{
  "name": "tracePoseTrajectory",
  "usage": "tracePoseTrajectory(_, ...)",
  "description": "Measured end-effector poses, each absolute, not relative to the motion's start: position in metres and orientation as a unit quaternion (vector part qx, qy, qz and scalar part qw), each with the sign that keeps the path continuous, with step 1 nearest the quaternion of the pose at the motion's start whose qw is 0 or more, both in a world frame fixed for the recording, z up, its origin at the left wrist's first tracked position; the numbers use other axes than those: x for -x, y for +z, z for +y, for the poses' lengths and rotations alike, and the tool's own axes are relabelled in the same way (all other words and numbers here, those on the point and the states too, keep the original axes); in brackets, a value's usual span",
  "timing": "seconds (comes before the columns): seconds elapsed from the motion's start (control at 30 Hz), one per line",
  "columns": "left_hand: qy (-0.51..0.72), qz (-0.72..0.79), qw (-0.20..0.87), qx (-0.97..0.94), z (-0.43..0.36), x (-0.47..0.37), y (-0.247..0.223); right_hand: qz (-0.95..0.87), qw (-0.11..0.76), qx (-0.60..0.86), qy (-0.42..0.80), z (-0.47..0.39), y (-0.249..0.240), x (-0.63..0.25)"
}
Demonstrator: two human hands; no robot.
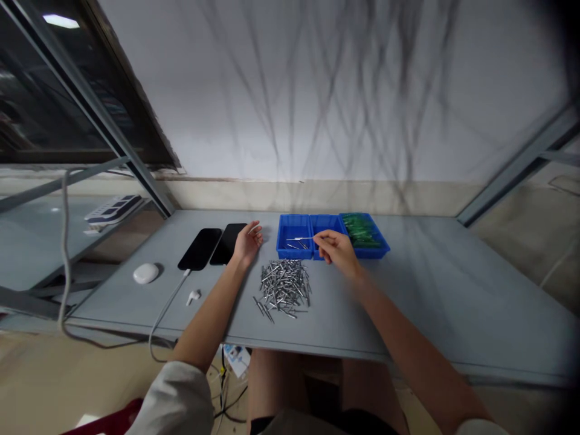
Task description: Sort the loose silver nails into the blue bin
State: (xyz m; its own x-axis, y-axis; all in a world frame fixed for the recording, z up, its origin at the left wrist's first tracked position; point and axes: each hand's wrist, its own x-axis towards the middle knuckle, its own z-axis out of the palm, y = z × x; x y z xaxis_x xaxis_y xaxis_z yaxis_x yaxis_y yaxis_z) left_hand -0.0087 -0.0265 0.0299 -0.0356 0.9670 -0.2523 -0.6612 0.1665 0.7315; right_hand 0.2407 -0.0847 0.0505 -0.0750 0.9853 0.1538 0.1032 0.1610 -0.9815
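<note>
My right hand (334,249) pinches one end of a thin metal rod (301,239), which points left over the blue bins. Below it, a few metal pieces lie in the left blue bin (294,221). The middle blue bin (325,224) is partly hidden by my right hand. Green pieces (361,231) fill much of the right bin. A pile of metal rods (284,285) lies on the table in front of the bins. My left hand (248,241) rests palm up beside a black phone, its fingers loosely curled and apart, holding nothing.
Two black phones (200,249) (228,244) lie at the left, one with a white cable (170,300). Nearby are a white case (145,273) and an earbud (193,296). The table's front edge (317,348) crosses above my legs; metal frame posts stand at both sides.
</note>
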Motion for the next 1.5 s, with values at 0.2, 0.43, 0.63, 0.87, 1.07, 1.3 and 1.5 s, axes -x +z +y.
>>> tracePoseTrajectory(0.2, 0.61, 0.375, 0.668, -0.203, -0.027, 0.009, 0.029, -0.726, 0.398, 0.545, 0.137, -0.091, 0.046, -0.241)
tracePoseTrajectory(0.43, 0.612, 0.374, 0.669, -0.195, -0.027, 0.009, 0.03, -0.756, 0.3, 0.581, 0.025, -0.09, 0.044, -0.243)
tracePoseTrajectory(0.63, 0.613, 0.369, 0.67, -0.197, -0.027, 0.01, 0.03, -0.754, 0.28, 0.594, 0.028, -0.092, 0.046, -0.241)
tracePoseTrajectory(0.87, 0.614, 0.365, 0.671, -0.197, -0.026, 0.01, 0.029, -0.789, 0.295, 0.531, 0.091, -0.097, 0.045, -0.235)
tracePoseTrajectory(1.07, 0.613, 0.367, 0.672, -0.195, -0.024, 0.01, 0.028, -0.839, 0.261, 0.459, 0.133, -0.108, 0.038, -0.22)
tracePoseTrajectory(1.3, 0.611, 0.372, 0.671, -0.196, -0.025, 0.01, 0.029, -0.858, 0.22, 0.445, 0.133, -0.113, 0.031, -0.211)
tracePoseTrajectory(1.5, 0.609, 0.371, 0.673, -0.196, -0.025, 0.009, 0.03, -0.855, 0.215, 0.452, 0.138, -0.113, 0.03, -0.211)
